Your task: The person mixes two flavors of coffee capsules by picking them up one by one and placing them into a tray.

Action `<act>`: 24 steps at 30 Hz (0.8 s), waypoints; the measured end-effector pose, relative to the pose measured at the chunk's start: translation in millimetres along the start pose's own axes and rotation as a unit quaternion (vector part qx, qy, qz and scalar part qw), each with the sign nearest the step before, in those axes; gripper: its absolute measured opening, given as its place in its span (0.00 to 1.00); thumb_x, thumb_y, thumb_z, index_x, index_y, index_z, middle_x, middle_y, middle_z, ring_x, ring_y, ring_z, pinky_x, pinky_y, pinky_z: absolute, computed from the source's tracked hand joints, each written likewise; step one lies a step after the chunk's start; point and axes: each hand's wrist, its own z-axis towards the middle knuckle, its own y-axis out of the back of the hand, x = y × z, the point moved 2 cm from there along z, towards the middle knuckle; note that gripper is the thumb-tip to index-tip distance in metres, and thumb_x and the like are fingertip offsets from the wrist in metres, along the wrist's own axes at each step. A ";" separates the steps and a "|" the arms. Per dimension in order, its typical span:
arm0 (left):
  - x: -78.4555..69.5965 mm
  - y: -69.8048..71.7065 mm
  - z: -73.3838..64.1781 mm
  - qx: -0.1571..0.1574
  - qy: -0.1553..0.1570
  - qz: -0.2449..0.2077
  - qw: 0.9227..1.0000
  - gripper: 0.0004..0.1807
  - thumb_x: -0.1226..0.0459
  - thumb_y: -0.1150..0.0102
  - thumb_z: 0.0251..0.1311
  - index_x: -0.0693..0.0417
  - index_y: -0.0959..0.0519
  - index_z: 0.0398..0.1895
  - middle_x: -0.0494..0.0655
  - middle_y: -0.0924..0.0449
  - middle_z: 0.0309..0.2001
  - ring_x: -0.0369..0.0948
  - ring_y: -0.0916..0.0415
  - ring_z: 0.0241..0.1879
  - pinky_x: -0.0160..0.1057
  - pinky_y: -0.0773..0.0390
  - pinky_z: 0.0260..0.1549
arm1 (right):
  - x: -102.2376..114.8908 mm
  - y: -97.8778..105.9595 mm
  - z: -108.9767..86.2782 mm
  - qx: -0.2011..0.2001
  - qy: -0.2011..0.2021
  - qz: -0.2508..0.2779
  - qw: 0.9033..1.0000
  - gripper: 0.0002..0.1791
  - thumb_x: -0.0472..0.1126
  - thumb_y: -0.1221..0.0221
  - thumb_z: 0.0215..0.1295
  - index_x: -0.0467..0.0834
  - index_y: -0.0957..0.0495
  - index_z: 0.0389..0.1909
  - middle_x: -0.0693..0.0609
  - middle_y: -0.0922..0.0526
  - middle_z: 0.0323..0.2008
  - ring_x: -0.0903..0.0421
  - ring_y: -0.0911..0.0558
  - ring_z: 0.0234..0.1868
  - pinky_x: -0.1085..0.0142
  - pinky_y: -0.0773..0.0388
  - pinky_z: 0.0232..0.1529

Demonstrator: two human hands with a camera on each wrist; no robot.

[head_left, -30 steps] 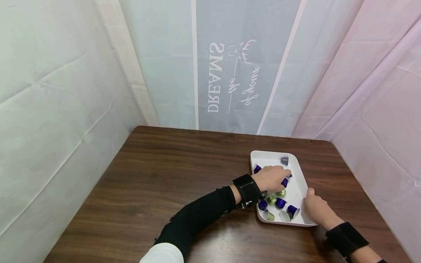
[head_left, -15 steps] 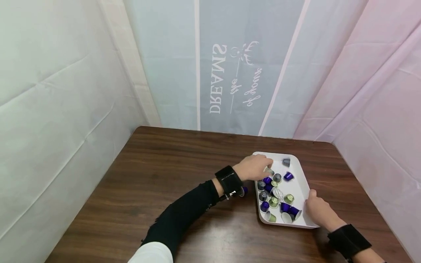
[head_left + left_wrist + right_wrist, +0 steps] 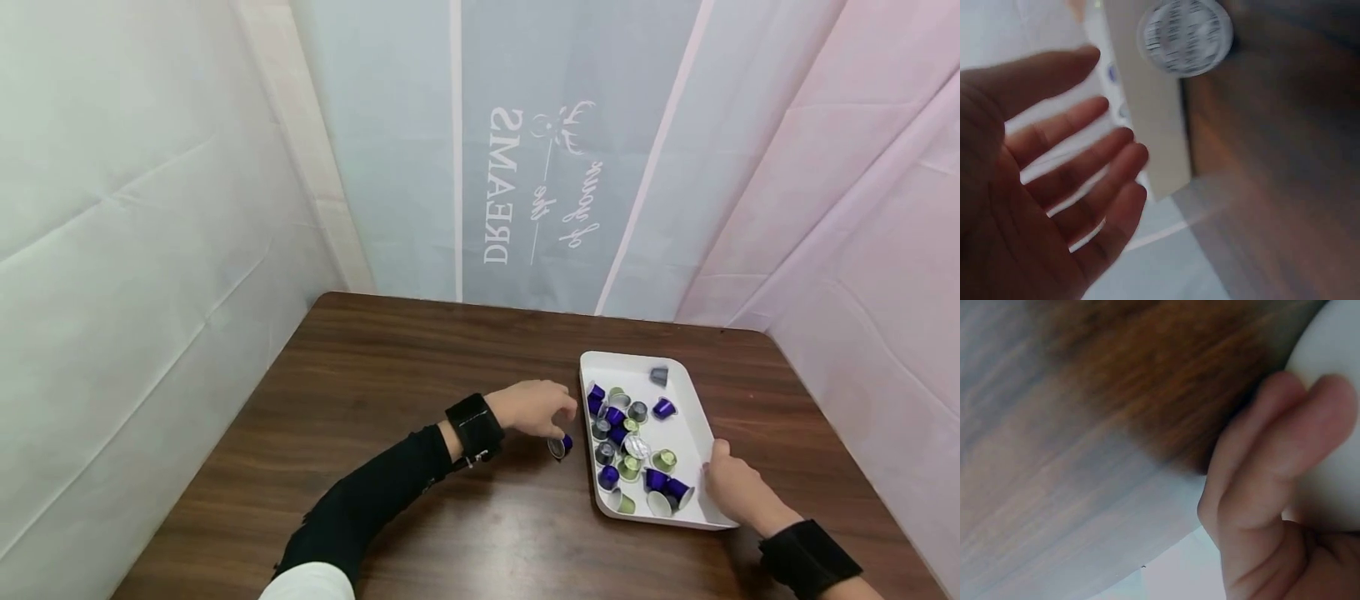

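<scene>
A blue-purple coffee capsule [image 3: 566, 444] lies on its side on the table, left of the white tray. My left hand [image 3: 531, 408] hovers right by it with fingers loosely bent, holding nothing. In the left wrist view the capsule's printed foil lid [image 3: 1186, 36] shows apart from the spread fingers [image 3: 1094, 162]. My right hand [image 3: 742, 487] grips the right side of the white tray [image 3: 697, 417]; its fingertips press the tray wall in the right wrist view. Inside the tray, purple, green and grey capsules cluster mostly along the left side, some upright and some tipped over.
The brown wooden table [image 3: 420, 358] stretches left of the tray. Pale fabric walls [image 3: 150, 208] enclose the table at the left, back and right. A grey capsule [image 3: 658, 376] lies near the tray's far edge.
My left hand has moved left, out of the tray and over to the loose capsule on the table. My right hand has stayed at the tray's right side.
</scene>
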 end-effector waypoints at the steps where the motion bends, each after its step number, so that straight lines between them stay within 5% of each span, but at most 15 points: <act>1: -0.4 -4.1 0.1 0.003 -0.011 -0.002 1.000 0.16 0.54 0.34 0.56 0.46 0.21 0.46 0.38 0.27 0.42 0.32 0.30 0.37 0.29 0.30 0.34 | -0.3 0.0 0.2 -0.002 0.000 -0.002 1.000 0.18 0.35 0.59 0.72 0.22 0.52 0.45 0.32 0.27 0.27 0.45 0.25 0.27 0.55 0.28 0.28; 8: -1.2 -27.5 1.9 0.015 -0.053 -0.004 0.998 0.14 0.60 0.31 0.52 0.42 0.20 0.43 0.36 0.27 0.41 0.31 0.31 0.38 0.27 0.31 0.36 | 1.1 0.1 1.8 -0.011 0.011 -0.003 1.000 0.16 0.34 0.60 0.71 0.23 0.51 0.44 0.31 0.26 0.27 0.46 0.25 0.27 0.54 0.28 0.27; 18: 1.6 -36.4 -3.0 -0.001 -0.046 0.022 0.999 0.09 0.61 0.33 0.55 0.42 0.21 0.39 0.35 0.26 0.38 0.31 0.29 0.39 0.28 0.31 0.38 | 4.7 0.7 5.6 -0.019 0.028 -0.002 0.999 0.17 0.34 0.59 0.70 0.22 0.51 0.46 0.33 0.26 0.26 0.46 0.25 0.26 0.55 0.28 0.27; 24: 4.9 -39.5 -7.1 -0.003 -0.035 -0.002 0.999 0.10 0.61 0.35 0.57 0.43 0.21 0.42 0.35 0.25 0.39 0.31 0.29 0.39 0.28 0.30 0.39 | 4.9 -1.0 5.9 -0.023 0.030 -0.007 0.999 0.17 0.34 0.60 0.71 0.22 0.51 0.45 0.34 0.26 0.24 0.46 0.25 0.25 0.55 0.28 0.26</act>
